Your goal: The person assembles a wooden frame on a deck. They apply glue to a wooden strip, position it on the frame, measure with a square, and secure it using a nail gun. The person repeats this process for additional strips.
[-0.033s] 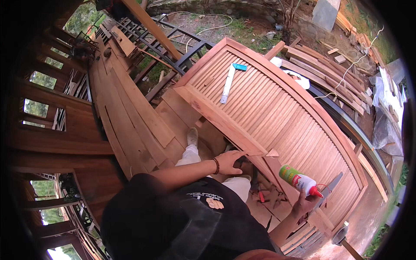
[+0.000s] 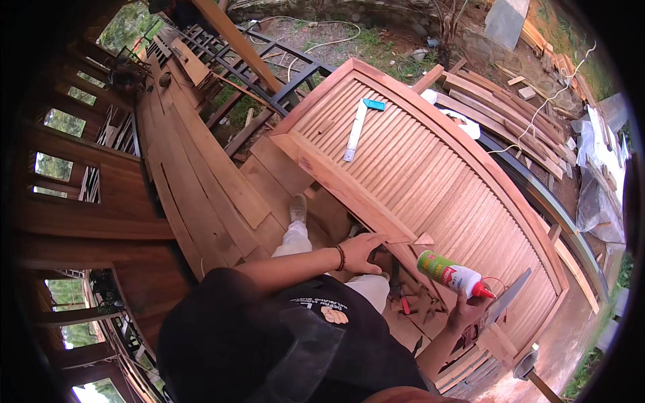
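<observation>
A louvred wooden door panel (image 2: 443, 172) with a reddish frame lies flat in front of me. My left hand (image 2: 361, 253) rests at its near edge, thumb and fingers apart, index finger touching the frame near a small wooden wedge (image 2: 424, 239). Held in my right hand (image 2: 465, 310) is a glue bottle (image 2: 449, 270), white and green with a red cap, tilted with its nozzle toward the lower right. A handsaw (image 2: 508, 298) lies on the panel beside the right hand, its handle partly behind the wrist. Farther up on the slats is a blue-handled try square (image 2: 358, 129).
Wooden floor planks (image 2: 195, 154) run away to the left. Black metal framing (image 2: 295, 84) stands beyond the panel. A stack of boards (image 2: 504, 111) lies at the far right, near plastic sheeting (image 2: 598, 195). Tools and wood offcuts (image 2: 420, 305) sit below the panel's near edge.
My right hand has shifted a little left with the glue bottle, which has moved slightly left and tipped somewhat differently. The left hand stays at the frame edge.
</observation>
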Demonstrator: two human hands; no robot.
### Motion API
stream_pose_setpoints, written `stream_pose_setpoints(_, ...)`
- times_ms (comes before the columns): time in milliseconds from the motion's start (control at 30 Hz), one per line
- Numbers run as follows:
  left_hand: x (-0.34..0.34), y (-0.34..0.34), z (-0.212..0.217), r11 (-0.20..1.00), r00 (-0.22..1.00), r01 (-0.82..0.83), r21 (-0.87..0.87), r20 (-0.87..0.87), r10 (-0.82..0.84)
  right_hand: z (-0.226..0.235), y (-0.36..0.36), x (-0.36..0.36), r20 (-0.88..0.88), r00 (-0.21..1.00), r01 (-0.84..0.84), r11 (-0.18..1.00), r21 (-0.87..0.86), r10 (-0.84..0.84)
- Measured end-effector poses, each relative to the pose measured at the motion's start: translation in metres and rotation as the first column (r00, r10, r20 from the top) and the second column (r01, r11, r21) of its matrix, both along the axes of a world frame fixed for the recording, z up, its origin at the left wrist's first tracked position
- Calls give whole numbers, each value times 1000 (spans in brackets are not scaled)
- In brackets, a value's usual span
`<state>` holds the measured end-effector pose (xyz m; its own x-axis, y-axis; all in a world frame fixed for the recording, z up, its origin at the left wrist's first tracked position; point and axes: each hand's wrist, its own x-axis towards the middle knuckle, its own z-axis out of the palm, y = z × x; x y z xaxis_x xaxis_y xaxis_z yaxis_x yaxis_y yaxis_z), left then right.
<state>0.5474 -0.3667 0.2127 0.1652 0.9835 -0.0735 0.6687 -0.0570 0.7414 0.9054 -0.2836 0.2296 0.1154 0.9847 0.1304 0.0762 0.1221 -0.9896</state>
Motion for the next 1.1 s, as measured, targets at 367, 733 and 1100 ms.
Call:
stream_pose_setpoints(367,-206,1,52,791,889,350,-501,444,-113,82,-40,-331,387,922,40,988,-146,20)
stream_pose_setpoints(733,-330,32,40,442,716,545,-713,670,196,119,-45,-444,710,162,-477,684,-552,686)
stream_pose_setpoints(1100,-655,71,-129,369,493,-723,-585,-63,867,340,-82,-242,-550,520,797,141,587,-654)
